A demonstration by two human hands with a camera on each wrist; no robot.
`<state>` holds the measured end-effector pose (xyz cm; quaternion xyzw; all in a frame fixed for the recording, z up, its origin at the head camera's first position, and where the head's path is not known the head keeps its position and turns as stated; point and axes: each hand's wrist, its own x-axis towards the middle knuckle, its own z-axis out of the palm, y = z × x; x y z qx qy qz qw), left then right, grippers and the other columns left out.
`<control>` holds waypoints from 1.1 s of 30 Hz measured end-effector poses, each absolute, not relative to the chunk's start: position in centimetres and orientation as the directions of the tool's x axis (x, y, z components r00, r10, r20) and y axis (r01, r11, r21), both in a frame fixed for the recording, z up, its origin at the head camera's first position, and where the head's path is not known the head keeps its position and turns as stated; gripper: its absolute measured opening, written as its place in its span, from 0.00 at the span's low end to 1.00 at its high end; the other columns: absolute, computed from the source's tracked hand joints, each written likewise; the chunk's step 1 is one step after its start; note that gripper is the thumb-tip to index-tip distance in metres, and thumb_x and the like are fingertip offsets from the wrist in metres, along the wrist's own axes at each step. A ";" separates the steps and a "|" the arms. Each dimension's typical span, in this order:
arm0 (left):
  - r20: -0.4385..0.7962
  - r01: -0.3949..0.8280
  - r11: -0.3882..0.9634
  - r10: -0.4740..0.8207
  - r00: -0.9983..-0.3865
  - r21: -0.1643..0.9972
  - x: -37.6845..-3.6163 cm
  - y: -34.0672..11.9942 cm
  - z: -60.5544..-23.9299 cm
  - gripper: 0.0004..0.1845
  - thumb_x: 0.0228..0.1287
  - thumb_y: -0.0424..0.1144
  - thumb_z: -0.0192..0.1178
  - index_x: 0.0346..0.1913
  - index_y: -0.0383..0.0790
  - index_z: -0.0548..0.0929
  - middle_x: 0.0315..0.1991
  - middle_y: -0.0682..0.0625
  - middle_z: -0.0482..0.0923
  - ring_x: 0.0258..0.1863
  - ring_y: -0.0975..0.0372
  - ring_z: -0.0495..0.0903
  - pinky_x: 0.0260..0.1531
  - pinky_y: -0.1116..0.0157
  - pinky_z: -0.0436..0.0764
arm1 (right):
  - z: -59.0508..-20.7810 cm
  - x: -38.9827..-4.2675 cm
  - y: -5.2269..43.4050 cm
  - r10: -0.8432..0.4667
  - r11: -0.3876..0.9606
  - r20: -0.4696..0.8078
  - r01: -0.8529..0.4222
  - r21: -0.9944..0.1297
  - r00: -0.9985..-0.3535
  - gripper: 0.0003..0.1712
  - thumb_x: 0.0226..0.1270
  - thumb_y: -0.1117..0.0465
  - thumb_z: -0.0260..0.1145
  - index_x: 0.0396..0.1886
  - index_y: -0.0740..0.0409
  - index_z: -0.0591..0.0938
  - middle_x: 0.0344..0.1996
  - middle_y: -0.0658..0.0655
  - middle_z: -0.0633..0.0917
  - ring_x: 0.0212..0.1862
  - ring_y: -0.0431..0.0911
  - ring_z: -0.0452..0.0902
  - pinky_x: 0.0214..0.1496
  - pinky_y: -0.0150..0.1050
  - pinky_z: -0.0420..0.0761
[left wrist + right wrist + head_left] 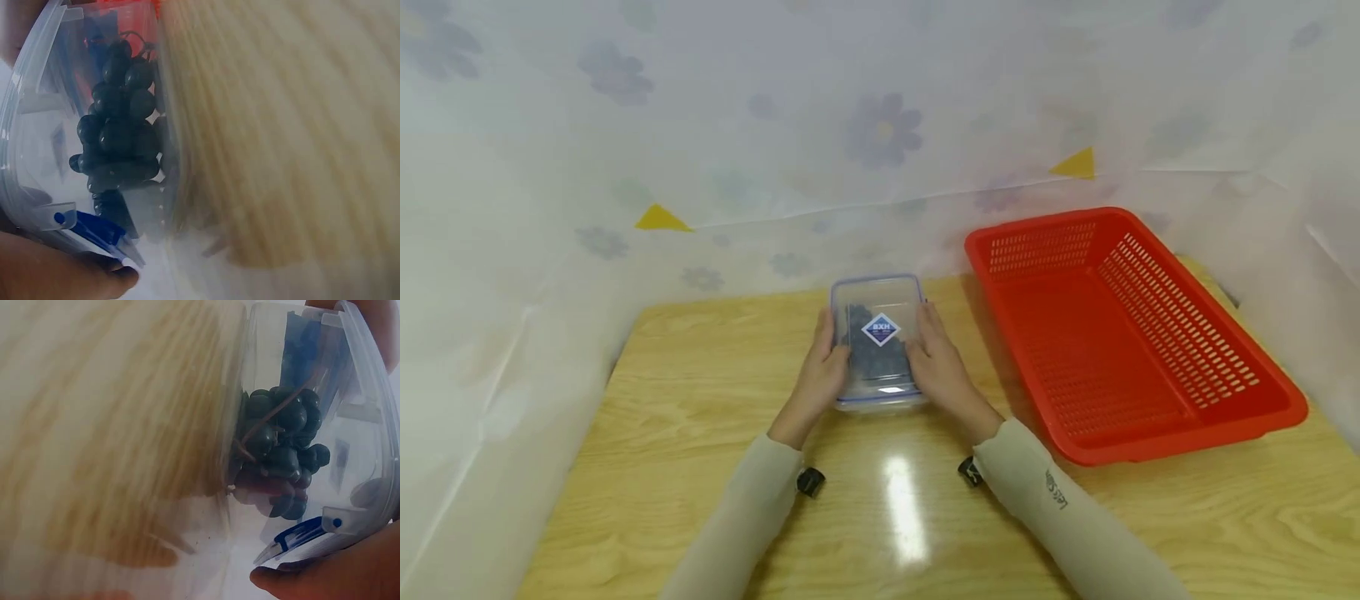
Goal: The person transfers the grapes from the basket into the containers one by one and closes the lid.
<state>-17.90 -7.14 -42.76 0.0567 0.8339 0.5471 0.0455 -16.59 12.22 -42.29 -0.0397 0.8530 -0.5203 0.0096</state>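
A clear plastic lidded box [877,342] with a blue-trimmed lid and a diamond label stands on the wooden table [685,392]. Inside it lies a bunch of dark grapes [119,131] [281,453]. My left hand [818,375] grips the box's left side and my right hand [938,367] grips its right side, fingers curled along the walls. In the left wrist view a fingertip [94,281] presses by the blue lid clip. The right wrist view shows a fingertip [312,578] under the other blue clip.
A red perforated plastic basket [1262,400] stands on the table to the right of the box, with nothing in it. A white flowered sheet [700,150] hangs behind and along both sides of the table.
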 end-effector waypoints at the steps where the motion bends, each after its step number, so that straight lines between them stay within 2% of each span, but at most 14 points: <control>1: -0.007 0.061 0.410 0.163 -0.987 0.910 -17.8 -7.3 -42.8 0.35 0.76 0.33 0.40 0.80 0.31 0.41 0.81 0.39 0.33 0.79 0.52 0.35 0.75 0.56 0.38 | -42.5 -16.5 12.3 -0.077 0.456 0.024 -0.056 -0.888 -0.997 0.35 0.79 0.64 0.49 0.80 0.65 0.50 0.81 0.63 0.45 0.80 0.53 0.38 0.78 0.48 0.43; 5: 0.016 0.118 0.483 0.210 -0.978 0.867 -17.6 -7.6 -43.0 0.35 0.77 0.35 0.38 0.79 0.28 0.40 0.81 0.37 0.31 0.79 0.48 0.34 0.75 0.56 0.37 | -43.2 -16.6 12.8 -0.062 0.405 0.004 -0.029 -0.914 -0.998 0.35 0.79 0.64 0.51 0.81 0.60 0.54 0.80 0.62 0.49 0.80 0.54 0.41 0.78 0.51 0.45; 8: 0.006 0.125 0.517 0.226 -0.974 0.847 -17.5 -7.7 -43.1 0.34 0.79 0.37 0.37 0.79 0.29 0.38 0.81 0.38 0.29 0.79 0.48 0.33 0.75 0.56 0.37 | -43.6 -16.9 13.2 -0.033 0.247 -0.068 0.058 -0.967 -0.997 0.39 0.77 0.64 0.55 0.82 0.56 0.53 0.80 0.63 0.52 0.79 0.55 0.44 0.77 0.51 0.46; 12: -0.004 0.134 0.556 0.240 -0.971 0.820 -17.4 -7.7 -42.9 0.34 0.80 0.37 0.36 0.79 0.29 0.37 0.80 0.39 0.28 0.79 0.51 0.32 0.75 0.54 0.37 | -43.9 -17.1 13.6 -0.014 -0.012 -0.213 0.213 -0.977 -0.977 0.46 0.73 0.65 0.61 0.83 0.53 0.47 0.78 0.66 0.56 0.77 0.57 0.54 0.75 0.51 0.56; 15: 0.002 0.152 0.582 0.250 -0.968 0.799 -17.6 -7.8 -42.8 0.33 0.81 0.37 0.36 0.79 0.28 0.37 0.80 0.37 0.28 0.79 0.51 0.32 0.75 0.53 0.38 | -44.0 -17.3 13.8 -0.012 -0.086 -0.274 0.274 -0.958 -0.962 0.49 0.72 0.64 0.64 0.84 0.52 0.47 0.78 0.66 0.57 0.76 0.57 0.56 0.73 0.51 0.61; 22: 0.010 0.159 0.585 0.250 -0.968 0.796 -18.1 -8.1 -42.7 0.33 0.81 0.37 0.35 0.79 0.29 0.36 0.80 0.39 0.28 0.79 0.51 0.32 0.75 0.53 0.38 | -43.5 -17.8 13.6 0.038 -0.096 -0.263 0.259 -0.961 -0.964 0.47 0.70 0.66 0.67 0.82 0.51 0.54 0.78 0.60 0.59 0.76 0.54 0.56 0.73 0.49 0.61; 26: -0.002 0.147 0.577 0.250 -0.968 0.804 -18.1 -8.3 -42.8 0.33 0.81 0.38 0.35 0.79 0.31 0.35 0.81 0.40 0.28 0.79 0.53 0.31 0.75 0.56 0.37 | -43.4 -17.8 13.4 0.083 -0.021 -0.209 0.208 -0.978 -0.974 0.46 0.68 0.66 0.69 0.81 0.54 0.58 0.77 0.60 0.62 0.76 0.54 0.56 0.75 0.48 0.58; 30: 0.009 0.159 0.567 0.258 -0.966 0.808 -18.1 -8.2 -42.8 0.33 0.81 0.38 0.35 0.79 0.31 0.36 0.80 0.39 0.28 0.79 0.52 0.32 0.75 0.56 0.37 | -43.7 -17.9 13.3 0.090 0.074 -0.123 0.129 -0.989 -0.988 0.44 0.69 0.65 0.67 0.81 0.57 0.57 0.78 0.60 0.58 0.77 0.54 0.52 0.77 0.48 0.53; 33: 0.014 0.167 0.574 0.261 -0.965 0.801 -18.2 -8.1 -42.9 0.33 0.81 0.38 0.34 0.79 0.31 0.36 0.80 0.39 0.29 0.79 0.51 0.32 0.75 0.56 0.37 | -43.8 -17.9 13.2 0.050 0.083 -0.096 0.100 -0.992 -0.994 0.45 0.73 0.66 0.62 0.82 0.58 0.51 0.80 0.59 0.52 0.79 0.53 0.46 0.78 0.48 0.48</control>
